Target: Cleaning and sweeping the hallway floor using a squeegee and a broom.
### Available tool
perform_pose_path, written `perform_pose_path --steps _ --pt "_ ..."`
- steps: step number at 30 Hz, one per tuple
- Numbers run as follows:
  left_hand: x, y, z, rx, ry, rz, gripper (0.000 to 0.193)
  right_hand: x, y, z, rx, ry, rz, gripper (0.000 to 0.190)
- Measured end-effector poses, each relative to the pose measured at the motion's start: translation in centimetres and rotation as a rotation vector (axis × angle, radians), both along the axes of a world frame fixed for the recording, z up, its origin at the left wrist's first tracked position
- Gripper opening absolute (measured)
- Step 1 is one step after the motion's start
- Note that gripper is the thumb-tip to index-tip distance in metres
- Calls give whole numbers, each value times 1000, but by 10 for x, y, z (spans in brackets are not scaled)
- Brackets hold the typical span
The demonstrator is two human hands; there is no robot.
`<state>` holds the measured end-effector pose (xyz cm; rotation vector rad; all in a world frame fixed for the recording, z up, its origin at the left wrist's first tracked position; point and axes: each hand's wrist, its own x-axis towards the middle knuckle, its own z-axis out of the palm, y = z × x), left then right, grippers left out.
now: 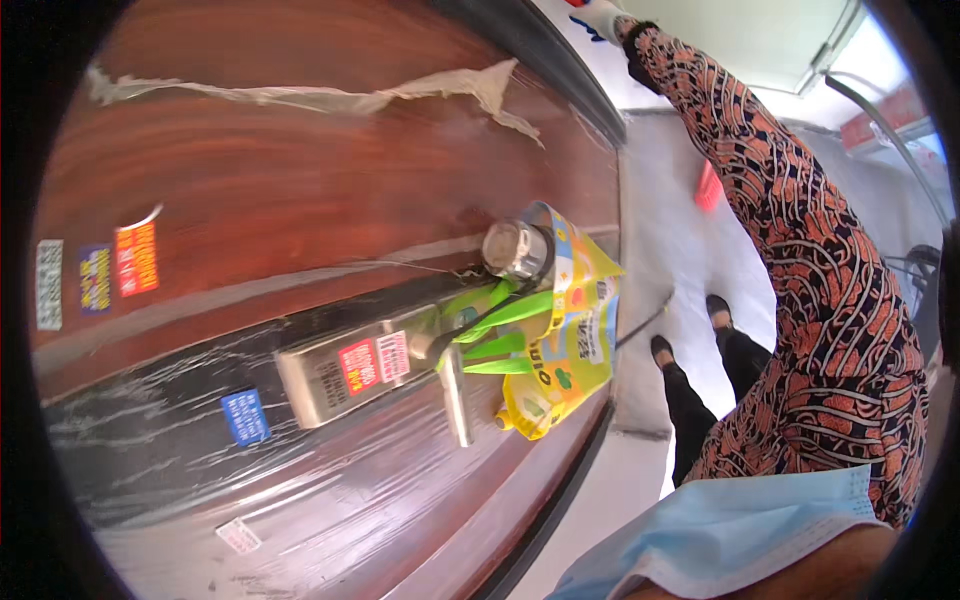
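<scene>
My right hand (598,18), in a white glove with blue on the fingers, reaches out at the top rim of the view. A red thing (576,2) shows by its fingertips, mostly cut off, so I cannot tell whether it is gripped. My left hand is out of view. Before me stands a reddish-brown door (322,180) with a metal handle plate (322,382) and lever (456,405). From the lever hangs a yellow printed shopping bag (570,360) by green straps (495,349). A round metal knob-like part (514,247) sits beside the bag.
Several stickers (246,417) and torn plastic film (337,97) cling to the door. A pink-red plastic object (709,186) lies on the grey floor (652,195) near my dark shoes (660,346). A thin dark stick (646,324) shows beside the bag. A light blue face mask (720,517) covers the bottom.
</scene>
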<state>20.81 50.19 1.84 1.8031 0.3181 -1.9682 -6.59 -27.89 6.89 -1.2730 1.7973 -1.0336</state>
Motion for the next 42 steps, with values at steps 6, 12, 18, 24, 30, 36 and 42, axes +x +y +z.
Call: perform_pose_path --steps 6,12,18,24,30,36,42 --pt "-1 60 9 47 31 115 40 63 72 57 -8 514 204 31" --pt "-2 110 6 -18 135 113 40 -4 145 25 151 644 439 35" --pt "5 24 18 -173 -155 165 37 -32 245 44 333 514 546 25" --pt "14 -38 30 -316 -210 112 37 -22 314 98 373 322 793 22" --pt "-9 -114 55 -744 -99 -48 45 27 382 59 211 409 1062 17" --pt "-46 -208 152 -773 249 73 56 52 440 6 219 691 1240 21" --pt "-48 -194 88 -213 628 85 35 36 461 -66 138 901 1317 19"
